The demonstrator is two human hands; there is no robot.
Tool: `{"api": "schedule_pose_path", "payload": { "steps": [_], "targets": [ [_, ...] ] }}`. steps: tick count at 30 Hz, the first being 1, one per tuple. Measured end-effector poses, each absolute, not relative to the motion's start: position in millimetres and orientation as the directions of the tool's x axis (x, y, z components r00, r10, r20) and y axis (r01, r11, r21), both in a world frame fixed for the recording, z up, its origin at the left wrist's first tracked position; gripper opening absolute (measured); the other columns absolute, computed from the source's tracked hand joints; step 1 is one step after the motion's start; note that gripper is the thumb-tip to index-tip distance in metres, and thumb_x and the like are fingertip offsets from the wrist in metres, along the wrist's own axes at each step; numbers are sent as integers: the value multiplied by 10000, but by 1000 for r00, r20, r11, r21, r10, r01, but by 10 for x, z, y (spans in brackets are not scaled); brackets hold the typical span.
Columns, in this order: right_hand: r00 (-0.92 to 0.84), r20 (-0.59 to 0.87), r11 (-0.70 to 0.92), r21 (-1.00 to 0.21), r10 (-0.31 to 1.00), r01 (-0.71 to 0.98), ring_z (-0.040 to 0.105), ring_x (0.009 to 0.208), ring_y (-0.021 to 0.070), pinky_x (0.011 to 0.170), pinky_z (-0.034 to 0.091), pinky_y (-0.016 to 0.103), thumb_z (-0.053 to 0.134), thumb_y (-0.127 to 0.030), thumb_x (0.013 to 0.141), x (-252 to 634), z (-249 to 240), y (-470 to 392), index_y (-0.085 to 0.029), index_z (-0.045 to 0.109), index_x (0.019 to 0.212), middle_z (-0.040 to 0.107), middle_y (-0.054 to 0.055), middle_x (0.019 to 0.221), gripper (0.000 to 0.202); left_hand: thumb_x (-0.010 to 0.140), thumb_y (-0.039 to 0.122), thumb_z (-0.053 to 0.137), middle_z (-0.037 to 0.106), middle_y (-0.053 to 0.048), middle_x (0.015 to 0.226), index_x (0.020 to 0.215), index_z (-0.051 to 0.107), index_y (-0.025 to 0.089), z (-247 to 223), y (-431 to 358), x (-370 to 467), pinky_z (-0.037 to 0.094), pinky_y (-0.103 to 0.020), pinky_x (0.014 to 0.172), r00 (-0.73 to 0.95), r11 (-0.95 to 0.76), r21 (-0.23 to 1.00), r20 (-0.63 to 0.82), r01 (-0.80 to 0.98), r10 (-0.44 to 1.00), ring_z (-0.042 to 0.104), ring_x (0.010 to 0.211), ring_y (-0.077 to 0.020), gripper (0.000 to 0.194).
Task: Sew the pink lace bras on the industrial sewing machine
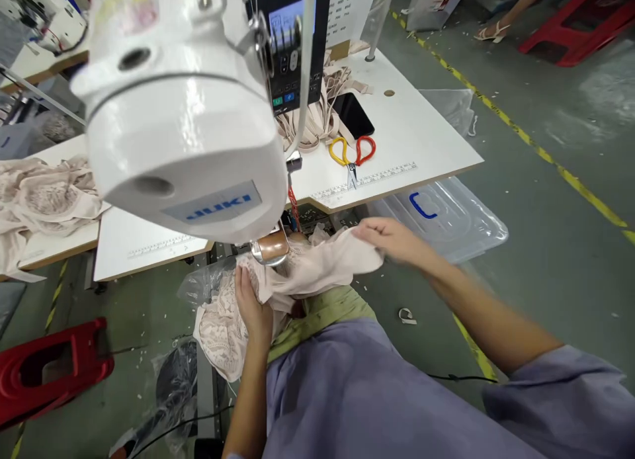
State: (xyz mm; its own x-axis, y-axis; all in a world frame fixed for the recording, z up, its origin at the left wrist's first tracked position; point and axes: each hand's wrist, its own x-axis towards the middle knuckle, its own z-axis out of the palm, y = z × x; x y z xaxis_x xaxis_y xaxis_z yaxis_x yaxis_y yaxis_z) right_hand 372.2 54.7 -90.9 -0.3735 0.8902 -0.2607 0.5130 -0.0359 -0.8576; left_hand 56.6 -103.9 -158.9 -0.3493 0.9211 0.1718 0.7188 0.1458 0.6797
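Note:
A pale beige lace bra (317, 267) lies across my lap under the head of a white JUKI sewing machine (198, 148). My left hand (254, 307) grips its lace part just left of the machine's needle area, thumb hidden in the fabric. Off to the right, my right hand (389, 239) pinches the smooth end of the bra and holds it stretched out sideways. That hand is slightly blurred. The machine's shiny metal-edged front part (272, 249) hides where the fabric meets the needle. One lace cup hangs down at the left.
Yellow-and-red-handled scissors (352, 161) and a black phone (353, 115) lie on the white tabletop (397, 128), beside beige straps (317, 122). More lace pieces (49, 194) are heaped at left. A clear plastic box (446, 214) sits below the table edge; a red stool (54, 366) stands lower left.

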Motion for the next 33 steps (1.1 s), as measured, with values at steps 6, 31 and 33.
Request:
{"api": "schedule_pose_path", "payload": {
  "steps": [6,31,33],
  "targets": [
    [-189,-380,102,-239,905,966,643,914,333,759,477,404,536,-419,898,4161,-1400,723,-122,693,963,700,205,982,342,827,180,659,253,-239,1625,1491,422,181,-1902,-1085,969,281,-653,1163,14,-14,535,4,845,1000,225,1508,-445,705],
    [-999,33,506,-863,39,-9,634,848,233,790,495,345,593,-755,807,1735,-1327,-622,-152,722,986,716,111,916,642,992,389,426,542,-32,666,626,457,220,-912,-2341,230,379,-302,682,-189,213,425,-99,880,977,532,707,-179,405],
    [-991,5,431,-900,-135,-63,467,526,125,557,379,259,542,-732,859,1667,-1247,-721,-163,649,628,570,1,557,623,1000,350,432,508,-16,641,627,450,215,-790,-2273,297,374,-294,647,-174,168,551,-42,817,984,509,667,-164,396]
  ]
}}
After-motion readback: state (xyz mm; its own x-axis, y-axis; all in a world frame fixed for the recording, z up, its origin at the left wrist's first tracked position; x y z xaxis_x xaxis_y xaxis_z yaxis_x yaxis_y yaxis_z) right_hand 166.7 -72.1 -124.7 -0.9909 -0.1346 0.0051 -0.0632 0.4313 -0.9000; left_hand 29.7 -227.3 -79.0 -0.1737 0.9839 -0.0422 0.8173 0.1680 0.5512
